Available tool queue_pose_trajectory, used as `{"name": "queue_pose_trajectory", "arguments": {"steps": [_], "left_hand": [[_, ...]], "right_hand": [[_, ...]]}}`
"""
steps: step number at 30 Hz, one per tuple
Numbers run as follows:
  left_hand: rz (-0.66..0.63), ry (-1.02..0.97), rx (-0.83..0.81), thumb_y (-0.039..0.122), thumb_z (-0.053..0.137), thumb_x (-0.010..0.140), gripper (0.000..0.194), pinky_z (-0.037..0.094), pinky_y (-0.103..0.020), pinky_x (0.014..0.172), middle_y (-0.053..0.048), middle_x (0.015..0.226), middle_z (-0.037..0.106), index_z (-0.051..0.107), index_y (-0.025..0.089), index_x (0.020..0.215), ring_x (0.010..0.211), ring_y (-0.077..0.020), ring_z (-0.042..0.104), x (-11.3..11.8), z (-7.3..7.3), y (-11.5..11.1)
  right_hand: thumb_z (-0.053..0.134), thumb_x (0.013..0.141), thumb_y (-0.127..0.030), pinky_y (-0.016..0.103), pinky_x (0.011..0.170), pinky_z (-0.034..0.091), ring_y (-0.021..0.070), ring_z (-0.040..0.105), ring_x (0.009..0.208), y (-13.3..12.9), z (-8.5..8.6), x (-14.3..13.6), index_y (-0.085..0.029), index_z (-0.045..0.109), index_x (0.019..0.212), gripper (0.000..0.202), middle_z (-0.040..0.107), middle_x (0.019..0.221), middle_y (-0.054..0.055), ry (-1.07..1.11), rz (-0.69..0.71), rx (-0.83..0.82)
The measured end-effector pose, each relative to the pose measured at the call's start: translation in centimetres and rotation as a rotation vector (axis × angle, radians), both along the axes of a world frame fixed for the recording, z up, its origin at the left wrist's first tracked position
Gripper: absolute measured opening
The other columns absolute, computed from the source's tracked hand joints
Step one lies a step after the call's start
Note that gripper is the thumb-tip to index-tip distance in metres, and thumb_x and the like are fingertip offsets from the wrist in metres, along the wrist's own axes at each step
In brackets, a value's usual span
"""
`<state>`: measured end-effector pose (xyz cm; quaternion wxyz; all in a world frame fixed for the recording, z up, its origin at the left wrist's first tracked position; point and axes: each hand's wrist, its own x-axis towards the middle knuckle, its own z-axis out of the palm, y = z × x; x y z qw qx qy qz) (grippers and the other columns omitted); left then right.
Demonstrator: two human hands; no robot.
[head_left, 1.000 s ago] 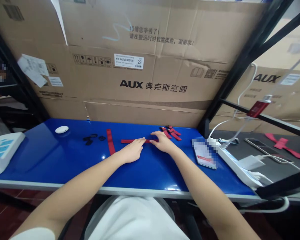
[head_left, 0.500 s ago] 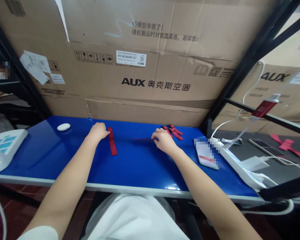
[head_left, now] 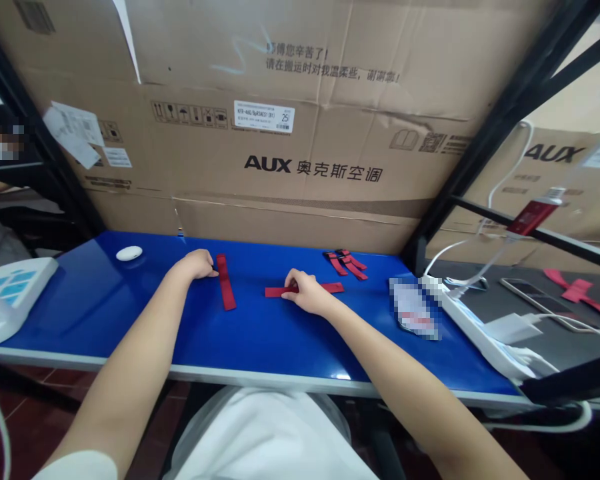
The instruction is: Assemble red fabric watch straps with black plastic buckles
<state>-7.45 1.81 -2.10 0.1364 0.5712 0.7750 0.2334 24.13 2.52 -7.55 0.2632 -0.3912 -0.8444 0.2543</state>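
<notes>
A flat red fabric strip [head_left: 227, 287] lies upright in my view on the blue tabletop, left of centre. Curled fingers of my left hand [head_left: 197, 265] rest at its left edge, near the upper end. I cannot tell whether they pinch anything. Farther right, a second red strip [head_left: 334, 287] runs sideways, and my right hand [head_left: 304, 291] has thumb and fingers closed on its middle. Both ends of that strip stick out past the hand. Several short red straps with black buckles [head_left: 345, 264] lie together behind my right hand.
A white oval object [head_left: 129, 254] and a white device with blue panels [head_left: 17, 287] are at left. On the right lie a phone [head_left: 413, 310] and a white power strip [head_left: 475, 327] with cables. A large cardboard sheet [head_left: 300, 220] and black frame posts [head_left: 414, 257] border the table.
My right hand has moved left and a little nearer to me, and the sideways strip it holds now shows plainly. My left hand has shifted only slightly beside the other strip.
</notes>
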Motion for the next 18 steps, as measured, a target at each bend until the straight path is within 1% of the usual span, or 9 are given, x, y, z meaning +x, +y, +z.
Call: {"name": "queue_pose_trajectory", "arguments": {"steps": [3,4,6,8,10,11,13,15,18], "left_hand": [[0.045,0.033,0.039,0.010,0.082,0.051,0.029,0.045,-0.028,0.064,0.000,0.059,0.060,0.057,0.018,0.062,0.071,-0.0232,0.065,1.1,0.2,-0.1],[0.029,-0.016,0.073,0.011,0.082,0.054,0.027,0.046,-0.028,0.065,0.000,0.063,0.062,0.059,0.018,0.067,0.070,-0.0218,0.065,1.6,0.4,-0.2],[-0.065,-0.227,0.150,0.018,0.082,0.058,0.029,0.048,-0.028,0.065,-0.001,0.070,0.065,0.062,0.017,0.079,0.069,-0.0194,0.066,2.9,0.7,-0.4],[-0.236,-0.518,0.220,0.027,0.082,0.061,0.035,0.050,-0.029,0.066,-0.004,0.078,0.067,0.064,0.016,0.088,0.070,-0.0182,0.066,4.7,0.9,-0.7],[-0.415,-0.731,0.226,0.033,0.082,0.062,0.039,0.051,-0.029,0.068,-0.006,0.084,0.068,0.066,0.015,0.093,0.075,-0.0179,0.066,6.7,0.8,-1.1],[-0.478,-0.806,0.210,0.035,0.082,0.063,0.039,0.052,-0.029,0.069,-0.007,0.085,0.069,0.067,0.014,0.094,0.077,-0.0176,0.066,7.8,0.6,-1.3],[-0.555,-0.909,0.177,0.034,0.082,0.064,0.039,0.053,-0.029,0.072,-0.006,0.085,0.069,0.067,0.014,0.094,0.078,-0.0169,0.066,9.7,0.0,-1.7],[-0.589,-0.953,0.156,0.033,0.083,0.065,0.037,0.054,-0.030,0.073,-0.006,0.084,0.068,0.067,0.013,0.092,0.079,-0.0166,0.066,11.1,-0.6,-1.9],[-0.596,-0.976,0.129,0.035,0.082,0.067,0.036,0.055,-0.030,0.068,-0.006,0.084,0.067,0.067,0.013,0.091,0.076,-0.0161,0.065,12.0,-1.3,-2.0]], "right_hand": [[0.061,0.081,-0.022,0.033,0.079,0.040,0.0178,0.056,0.081,0.0,0.4,0.5,-0.019,0.062,0.089,0.008,0.064,0.089,0.004,0.115,0.073,-0.041],[0.059,0.082,-0.024,0.032,0.077,0.041,0.0176,0.056,0.080,0.1,0.6,0.6,-0.019,0.063,0.087,0.008,0.064,0.089,0.005,0.149,0.079,-0.039],[0.057,0.084,-0.029,0.031,0.071,0.041,0.0168,0.055,0.074,0.2,0.9,0.7,-0.019,0.063,0.082,0.012,0.063,0.082,0.003,0.214,0.070,-0.059],[0.056,0.084,-0.034,0.029,0.064,0.040,0.0150,0.053,0.065,0.2,1.2,0.7,-0.019,0.061,0.080,0.017,0.061,0.073,0.001,0.283,0.084,-0.138],[0.055,0.085,-0.037,0.027,0.059,0.039,0.0134,0.051,0.060,0.1,1.4,0.8,-0.019,0.059,0.080,0.020,0.060,0.070,0.000,0.342,0.111,-0.219],[0.055,0.085,-0.038,0.026,0.057,0.038,0.0129,0.050,0.058,0.0,1.5,0.8,-0.019,0.059,0.080,0.020,0.060,0.070,0.000,0.365,0.122,-0.244],[0.055,0.085,-0.037,0.026,0.057,0.038,0.0124,0.050,0.058,-0.2,1.7,0.9,-0.019,0.058,0.082,0.019,0.062,0.071,0.001,0.393,0.133,-0.260],[0.056,0.084,-0.035,0.026,0.057,0.038,0.0123,0.050,0.058,-0.2,1.9,1.0,-0.019,0.058,0.082,0.017,0.063,0.071,0.001,0.398,0.148,-0.252],[0.055,0.084,-0.032,0.026,0.059,0.038,0.0125,0.050,0.060,-0.2,2.0,1.2,-0.019,0.058,0.081,0.013,0.063,0.071,0.001,0.393,0.181,-0.237]]}}
